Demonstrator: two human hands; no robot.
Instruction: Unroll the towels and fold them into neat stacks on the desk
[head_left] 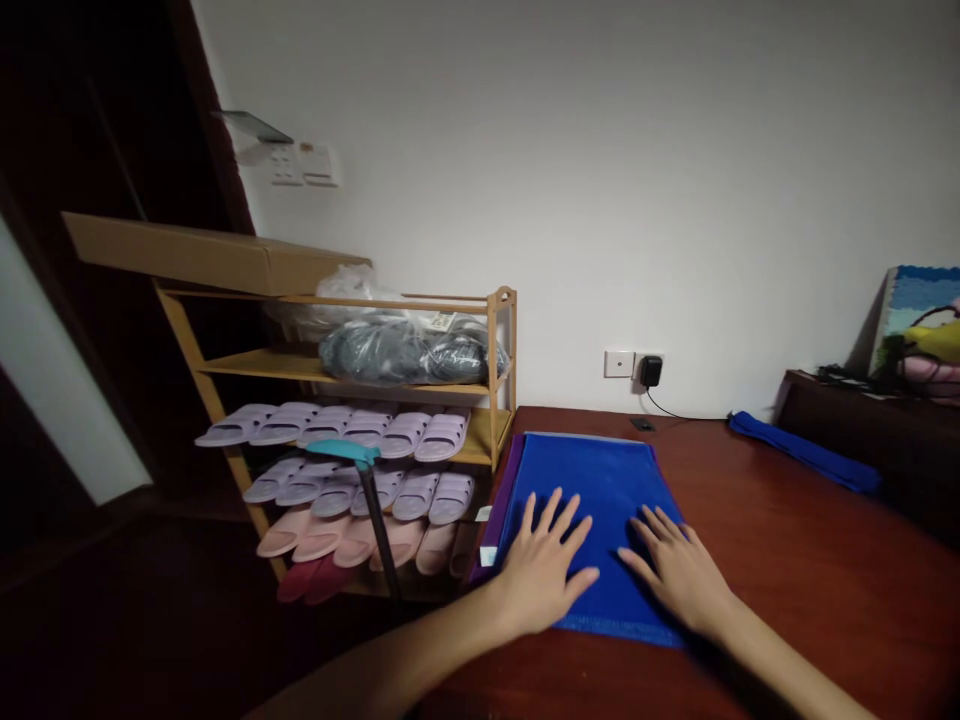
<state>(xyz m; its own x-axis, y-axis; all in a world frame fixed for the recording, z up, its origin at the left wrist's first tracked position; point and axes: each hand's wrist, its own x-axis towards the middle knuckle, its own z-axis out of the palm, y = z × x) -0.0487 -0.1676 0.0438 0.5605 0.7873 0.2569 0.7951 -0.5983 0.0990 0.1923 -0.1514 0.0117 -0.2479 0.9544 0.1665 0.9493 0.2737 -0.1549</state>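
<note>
A blue cloth point(592, 470) lies flat on the reddish-brown wooden table point(750, 540), with its hemmed edge toward me. My left hand point(545, 570) rests palm down on the cloth's left part, its fingers spread. On the right part lies my right hand point(671, 565), also palm down with fingers stretched out and the thumb apart. Purple fabric point(499, 500) with a white label shows along the left side, under the blue cloth. Neither hand grips anything.
Left of the table stands a wooden shoe rack point(495, 400) with several rows of slippers and a plastic-wrapped bundle point(409, 348). A cardboard box point(202, 255) lies on top. A teal-topped handle point(345, 452) stands before it. A folded blue strip point(802, 455) lies at the table's back right.
</note>
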